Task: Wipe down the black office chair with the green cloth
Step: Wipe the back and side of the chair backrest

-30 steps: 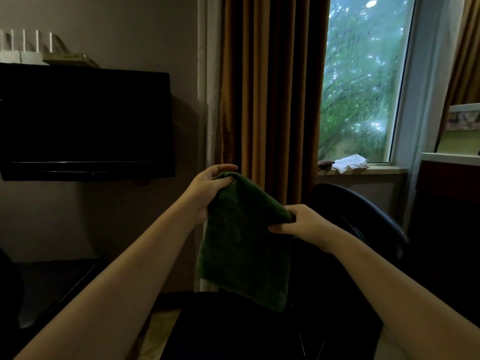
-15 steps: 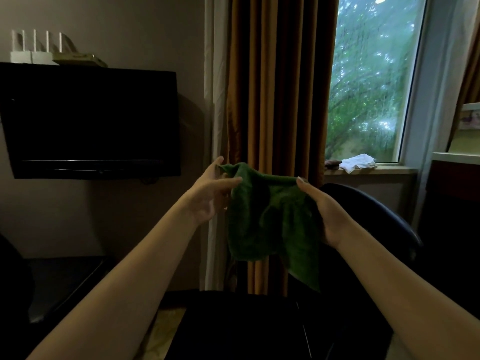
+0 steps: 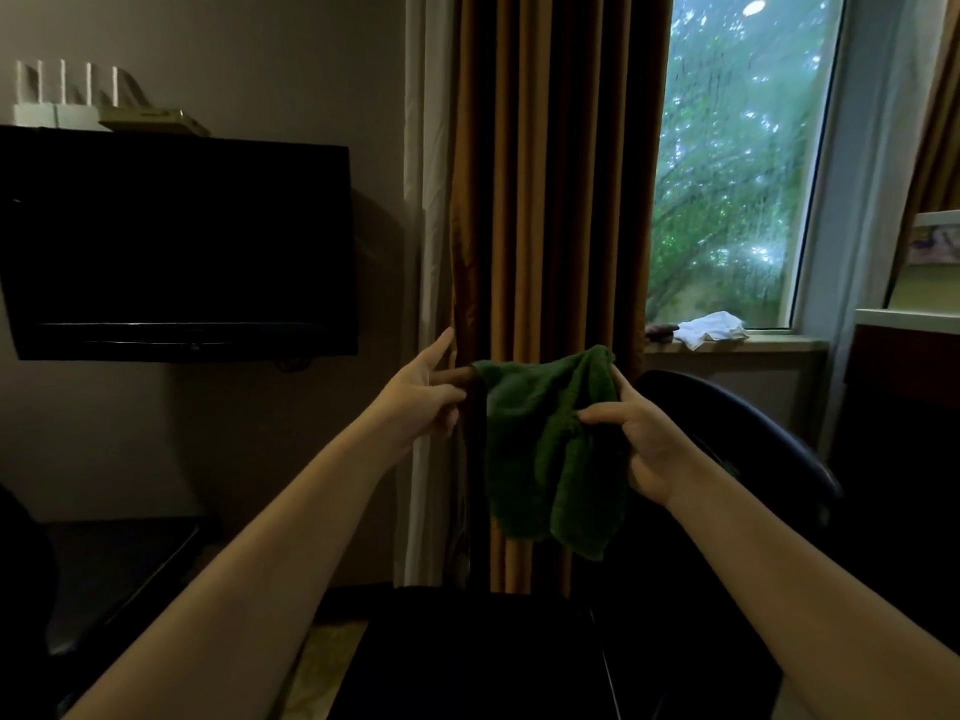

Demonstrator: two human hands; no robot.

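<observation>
Head view: a dim room, with two bare arms reaching out in front of a brown curtain [image 3: 550,200].
Black office chair [image 3: 753,459]: below the curtain and to its right. Its round back curves up on the right, and its dark seat is low down, under the curtain.
TV [image 3: 176,241]: a dark screen on the wall, left of the curtain.
Window [image 3: 737,163]: right of the curtain, with green trees outside.
Green cloth [image 3: 545,449]: up in the air in front of the low part of the curtain, held between both hands. Its top edge runs from hand to hand. The rest hangs down in soft folds above the chair seat.
Right hand [image 3: 644,444]: just right of the curtain. Its thumb and curled fingers grip a bunched side of the green cloth.
Left hand [image 3: 421,402]: at the curtain's left edge. Its fingertips hold the top corner of the green cloth, and its thumb sticks up.
White rag [image 3: 711,328]: lies crumpled on the window sill, right of the curtain.
</observation>
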